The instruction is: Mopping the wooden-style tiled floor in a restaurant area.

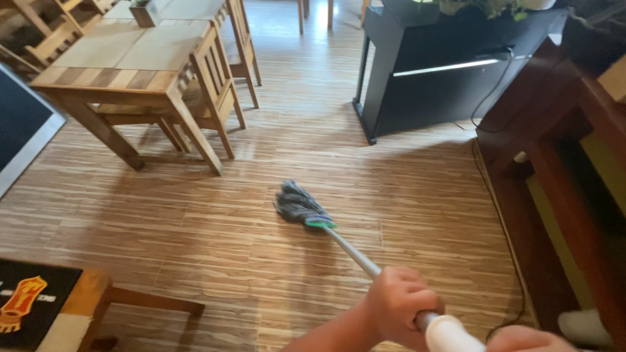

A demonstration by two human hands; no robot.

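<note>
Mop (pixel 301 207) strands lie grey and splayed on the wooden plank floor (pixel 195 221), near the middle of the room, with a green collar joining them to a slim silver handle (pixel 352 253) that slants down and to the right toward the person. Left hand (pixel 399 306) is wrapped around that handle low in the view, fingers (pixel 391 287) curled fully closed about the shaft just above its white end grip (pixel 450 336). Right hand (pixel 521 340) shows only as a sliver at the bottom edge, just beside the white grip; whether its fingers clasp the grip cannot be told, since most of it is cut off.

Beyond the mop head, to the upper left, stands a wooden bench (pixel 124 65) with a tiled top, and wooden chairs (pixel 215 91) are pushed against its right side. A black upright piano (pixel 450 65) stands at the upper right, plants on its top and a dark cable (pixel 495 208) trailing over the floor beside it. Dark red-brown wooden furniture (pixel 554 163) fills the right edge. At the lower left corner sits a wooden seat (pixel 91 293) with a black cushion (pixel 32 300).
</note>
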